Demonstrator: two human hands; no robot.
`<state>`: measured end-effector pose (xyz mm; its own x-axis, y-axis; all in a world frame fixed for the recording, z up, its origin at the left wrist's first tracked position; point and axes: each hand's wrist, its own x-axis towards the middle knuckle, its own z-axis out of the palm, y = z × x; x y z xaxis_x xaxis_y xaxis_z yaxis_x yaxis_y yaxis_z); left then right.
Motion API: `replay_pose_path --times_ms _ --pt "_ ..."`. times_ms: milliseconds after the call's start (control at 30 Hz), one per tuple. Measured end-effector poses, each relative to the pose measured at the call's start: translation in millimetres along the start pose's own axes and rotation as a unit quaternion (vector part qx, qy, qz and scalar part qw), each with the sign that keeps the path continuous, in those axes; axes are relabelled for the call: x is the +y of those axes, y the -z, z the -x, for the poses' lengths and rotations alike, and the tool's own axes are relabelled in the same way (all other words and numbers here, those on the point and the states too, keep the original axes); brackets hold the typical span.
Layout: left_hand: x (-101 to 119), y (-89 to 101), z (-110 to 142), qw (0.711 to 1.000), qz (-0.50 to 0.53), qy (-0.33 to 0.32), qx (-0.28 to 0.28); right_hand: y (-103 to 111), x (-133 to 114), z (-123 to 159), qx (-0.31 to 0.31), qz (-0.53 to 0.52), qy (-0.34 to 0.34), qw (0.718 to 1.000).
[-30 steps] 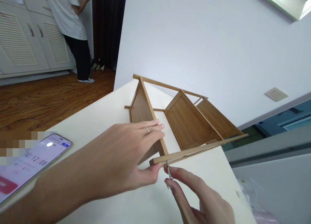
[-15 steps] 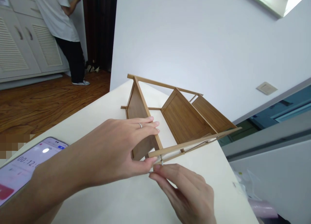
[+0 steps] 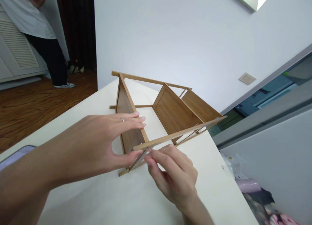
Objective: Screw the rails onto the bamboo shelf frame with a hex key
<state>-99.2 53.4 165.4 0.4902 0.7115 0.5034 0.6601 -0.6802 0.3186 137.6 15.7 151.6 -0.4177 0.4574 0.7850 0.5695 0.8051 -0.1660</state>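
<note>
A small wooden shelf rack lies on its side on the white table, its flat shelf panels standing on edge between thin rails. My left hand, a ring on one finger, spans the near corner. Its fingers rest over the edge of the end panel and its thumb presses by the end of the upper side rail. Just right of that thumb, my right hand pinches a small silvery piece against the rail's outer side. The fingertips mostly hide this piece, so its kind cannot be made out.
A phone lies at the table's left edge, partly behind my left forearm. Behind the table rises a white wall with a light switch. A person in a white shirt stands at the far left by white louvred cabinets.
The view has shifted right, so the rack and phone appear further left. My right fingers have moved up against the rail, covering the small upright metal pin seen there before. My left hand keeps its hold.
</note>
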Motion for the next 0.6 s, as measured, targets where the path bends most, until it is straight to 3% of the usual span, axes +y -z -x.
replay_pose_path --times_ms 167,367,500,600 --pt "-1.3 -0.1 0.5 1.0 -0.012 0.009 -0.01 -15.2 0.9 4.1 0.091 -0.108 -0.057 0.988" --pt "-0.8 1.4 -0.5 0.999 -0.034 0.005 -0.009 -12.0 12.5 12.6 0.106 -0.149 -0.077 0.98" --pt "-0.3 2.2 -1.5 0.999 -0.034 0.017 -0.014 -8.7 24.4 22.2 0.119 -0.132 -0.088 0.98" --pt "0.9 3.7 -3.1 0.999 -0.027 0.021 -0.016 -9.8 34.2 27.6 0.135 -0.073 -0.053 0.987"
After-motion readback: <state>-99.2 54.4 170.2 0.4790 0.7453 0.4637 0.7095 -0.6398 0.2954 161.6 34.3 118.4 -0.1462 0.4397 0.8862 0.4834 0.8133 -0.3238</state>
